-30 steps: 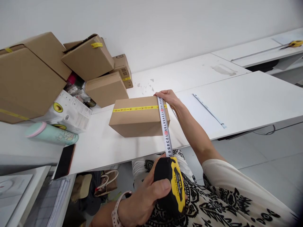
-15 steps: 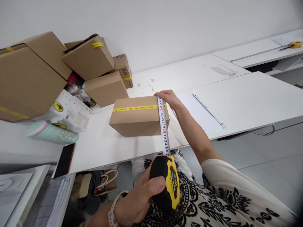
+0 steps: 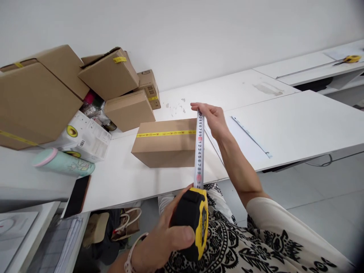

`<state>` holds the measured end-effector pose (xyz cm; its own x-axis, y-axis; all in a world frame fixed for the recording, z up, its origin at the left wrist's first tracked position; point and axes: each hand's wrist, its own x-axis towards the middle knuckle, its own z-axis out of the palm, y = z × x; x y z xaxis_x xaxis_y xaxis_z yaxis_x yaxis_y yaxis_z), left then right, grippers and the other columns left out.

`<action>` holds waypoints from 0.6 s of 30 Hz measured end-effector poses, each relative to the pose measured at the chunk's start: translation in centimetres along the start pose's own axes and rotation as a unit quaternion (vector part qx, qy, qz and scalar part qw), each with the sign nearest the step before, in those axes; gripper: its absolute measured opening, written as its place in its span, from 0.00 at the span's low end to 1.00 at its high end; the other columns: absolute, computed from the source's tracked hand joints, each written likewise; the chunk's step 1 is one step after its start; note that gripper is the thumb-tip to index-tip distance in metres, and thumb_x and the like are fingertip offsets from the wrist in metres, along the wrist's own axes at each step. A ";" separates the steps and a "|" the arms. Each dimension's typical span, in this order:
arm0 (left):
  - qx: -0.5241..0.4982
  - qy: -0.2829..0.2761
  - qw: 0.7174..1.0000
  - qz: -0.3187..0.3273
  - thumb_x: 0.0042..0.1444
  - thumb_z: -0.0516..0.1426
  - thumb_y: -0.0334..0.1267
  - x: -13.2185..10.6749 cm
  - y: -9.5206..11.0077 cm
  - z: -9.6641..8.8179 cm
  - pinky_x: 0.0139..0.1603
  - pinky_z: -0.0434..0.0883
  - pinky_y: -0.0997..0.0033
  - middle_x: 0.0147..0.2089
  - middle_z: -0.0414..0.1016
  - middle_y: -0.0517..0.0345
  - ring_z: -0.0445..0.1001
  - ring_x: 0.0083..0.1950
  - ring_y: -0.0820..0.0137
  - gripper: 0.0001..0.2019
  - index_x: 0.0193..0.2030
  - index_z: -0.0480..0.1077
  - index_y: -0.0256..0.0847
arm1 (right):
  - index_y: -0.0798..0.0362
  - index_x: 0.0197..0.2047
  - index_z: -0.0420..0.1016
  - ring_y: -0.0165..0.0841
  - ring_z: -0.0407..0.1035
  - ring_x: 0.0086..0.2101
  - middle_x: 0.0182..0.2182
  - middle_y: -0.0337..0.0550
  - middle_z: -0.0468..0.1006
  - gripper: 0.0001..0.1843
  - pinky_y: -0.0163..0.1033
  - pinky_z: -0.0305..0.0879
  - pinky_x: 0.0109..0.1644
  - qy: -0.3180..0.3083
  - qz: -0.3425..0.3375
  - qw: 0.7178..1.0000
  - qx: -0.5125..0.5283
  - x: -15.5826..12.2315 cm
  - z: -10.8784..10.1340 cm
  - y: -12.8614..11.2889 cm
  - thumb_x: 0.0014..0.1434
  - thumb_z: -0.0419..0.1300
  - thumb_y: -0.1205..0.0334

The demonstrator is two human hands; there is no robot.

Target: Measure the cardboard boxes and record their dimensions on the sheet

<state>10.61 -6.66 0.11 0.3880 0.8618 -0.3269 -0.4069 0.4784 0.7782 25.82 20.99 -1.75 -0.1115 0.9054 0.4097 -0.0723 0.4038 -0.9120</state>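
- Since the earlier frames, the right hand had risen off the far right corner of the cardboard box, taking the end of the blade with it. The box itself had not shifted.
- The white table carried everything, with a thin strip lying on its bare right part.
- A stack of cartons was piled against the wall on the left, well apart from the hands.
- The cardboard box sat near the front edge of the table, its top crossed by a band of yellow tape. Nothing touched it.
- The right hand's grip was pinched together on the blade's tip, above and just beyond the box's right end.
- The left hand was wrapped tight around the black and yellow tape measure, held below the table edge, over the person's patterned clothing.
- The blade ran taut between the two hands, passing in front of the box's right end rather than lying on it. Judged from that, no reading against the box's edges was being held.
- A teal bottle lay on its side at the left, with a dark phone just in front of it.
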 end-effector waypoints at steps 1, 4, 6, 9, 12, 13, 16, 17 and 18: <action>0.021 0.001 1.000 0.018 0.45 0.72 0.55 0.2 0.2 -0.2 0.52 0.74 0.55 0.57 0.76 0.44 0.76 0.53 0.53 0.47 0.72 0.63 0.46 | 0.44 0.42 0.87 0.48 0.68 0.63 0.54 0.44 0.82 0.25 0.61 0.64 0.66 -0.004 -0.033 0.999 -0.015 -1.4 0.0 -1.9 0.67 0.56 0.37; 0.092 0.041 0.992 0.074 0.42 0.75 0.48 1.1 0.9 -0.6 0.50 0.73 0.58 0.57 0.75 0.45 0.75 0.51 0.55 0.53 0.74 0.59 0.48 | 0.38 0.43 0.87 0.51 0.62 0.67 0.55 0.40 0.82 0.27 0.69 0.62 0.66 -0.063 -0.086 0.993 -0.055 -6.3 0.4 -6.6 0.69 0.50 0.34; 0.124 0.094 0.980 0.128 0.41 0.75 0.46 1.7 1.4 -0.7 0.48 0.74 0.60 0.57 0.76 0.46 0.75 0.50 0.56 0.51 0.73 0.61 0.49 | 0.31 0.43 0.87 0.48 0.64 0.66 0.54 0.38 0.82 0.24 0.69 0.64 0.65 -0.149 -0.101 0.983 -0.045 -9.5 0.9 -7.8 0.70 0.50 0.36; 0.156 0.206 0.940 0.225 0.39 0.75 0.42 2.5 2.2 -1.8 0.47 0.75 0.61 0.57 0.77 0.50 0.77 0.51 0.55 0.44 0.66 0.68 0.52 | 0.27 0.50 0.84 0.45 0.69 0.62 0.55 0.35 0.82 0.21 0.66 0.65 0.66 -0.110 -0.086 0.989 -0.041 -12.8 0.7 -5.8 0.71 0.48 0.39; 0.158 0.312 0.846 0.402 0.39 0.73 0.41 3.5 3.6 -5.2 0.47 0.77 0.61 0.52 0.79 0.60 0.78 0.51 0.57 0.36 0.59 0.73 0.56 | 0.29 0.53 0.82 0.44 0.71 0.60 0.55 0.39 0.82 0.19 0.63 0.63 0.68 0.104 -0.034 0.991 -0.071 -14.6 -0.7 -0.8 0.71 0.51 0.43; 0.150 0.329 0.811 0.460 0.40 0.71 0.43 3.9 4.0 -6.8 0.49 0.77 0.60 0.51 0.80 0.62 0.78 0.52 0.56 0.32 0.56 0.75 0.56 | 0.31 0.55 0.81 0.45 0.71 0.60 0.56 0.41 0.81 0.19 0.63 0.63 0.68 0.134 0.004 0.987 -0.089 -15.1 -1.3 1.0 0.71 0.52 0.43; 0.112 0.365 0.745 0.548 0.48 0.64 0.49 4.9 5.1 -11.9 0.60 0.73 0.59 0.56 0.79 0.69 0.72 0.64 0.59 0.21 0.52 0.76 0.57 | 0.33 0.67 0.71 0.48 0.64 0.66 0.67 0.45 0.71 0.27 0.63 0.61 0.69 0.074 0.121 0.983 -0.117 -16.6 -2.3 5.5 0.68 0.56 0.39; 0.097 0.368 0.743 0.550 0.50 0.63 0.50 5.2 5.3 -13.3 0.62 0.71 0.60 0.57 0.79 0.70 0.70 0.65 0.60 0.19 0.50 0.76 0.57 | 0.33 0.70 0.67 0.48 0.60 0.69 0.70 0.45 0.66 0.31 0.63 0.59 0.71 0.039 0.139 0.982 -0.118 -16.9 -2.2 6.5 0.67 0.57 0.39; 0.085 0.366 0.756 0.535 0.51 0.61 0.51 5.5 5.3 -14.5 0.62 0.71 0.59 0.57 0.79 0.70 0.70 0.66 0.60 0.17 0.49 0.77 0.56 | 0.33 0.72 0.63 0.48 0.56 0.71 0.73 0.45 0.61 0.34 0.62 0.56 0.73 0.007 0.145 0.983 -0.116 -17.2 -2.0 7.3 0.66 0.58 0.38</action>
<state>-1.43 3.05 -5.36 -0.6766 0.6316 0.3786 -0.0270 -0.5351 0.8444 29.23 8.67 -15.48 -0.0814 0.9877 0.1336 0.1880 0.1469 -0.9711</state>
